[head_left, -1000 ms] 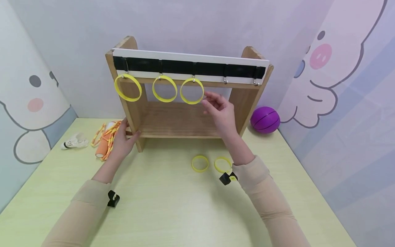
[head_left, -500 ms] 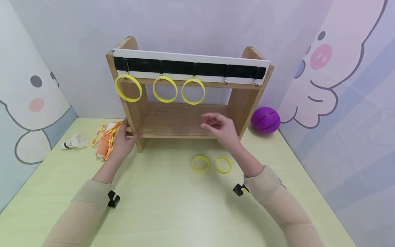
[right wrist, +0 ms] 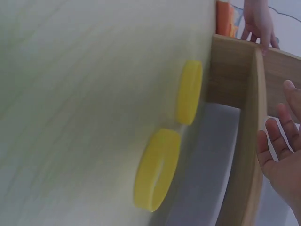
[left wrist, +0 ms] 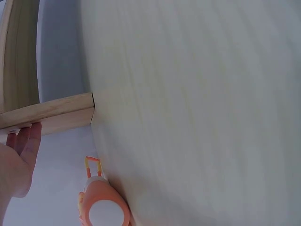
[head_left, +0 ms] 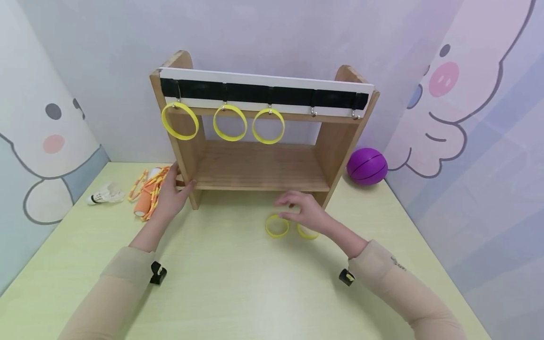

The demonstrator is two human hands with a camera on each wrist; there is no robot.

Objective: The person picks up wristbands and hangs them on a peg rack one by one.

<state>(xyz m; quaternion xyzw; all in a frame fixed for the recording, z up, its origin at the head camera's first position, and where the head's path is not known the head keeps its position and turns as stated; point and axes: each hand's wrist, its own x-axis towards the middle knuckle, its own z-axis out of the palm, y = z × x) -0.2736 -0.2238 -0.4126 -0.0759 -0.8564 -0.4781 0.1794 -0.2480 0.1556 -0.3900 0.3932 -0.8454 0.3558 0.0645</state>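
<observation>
My left hand point(head_left: 171, 198) holds the left side panel of the wooden shelf point(head_left: 263, 165) near its lower board, with the fingers along the outer face in the left wrist view point(left wrist: 28, 141). Three yellow rings hang from hooks on the white and black rail point(head_left: 293, 96): a left ring point(head_left: 184, 138), a middle ring point(head_left: 230, 139) and a third ring point(head_left: 267, 142). Over the table in front of the shelf, my right hand point(head_left: 308, 212) holds nothing, its fingers loosely bent. Beneath it lie two more yellow rings, a nearer ring point(right wrist: 146, 181) and a farther ring point(right wrist: 189, 92); the hand partly covers one in the head view.
Two bare hooks point(head_left: 313, 112) are at the rail's right end. A purple ball point(head_left: 367, 166) sits right of the shelf. On the left lie an orange-handled jump rope point(head_left: 145, 200) and a shuttlecock point(head_left: 105, 194). Patterned walls stand behind and at both sides.
My right hand has let go of the third hanging ring and come down to the rings on the table. My left hand has stayed on the shelf.
</observation>
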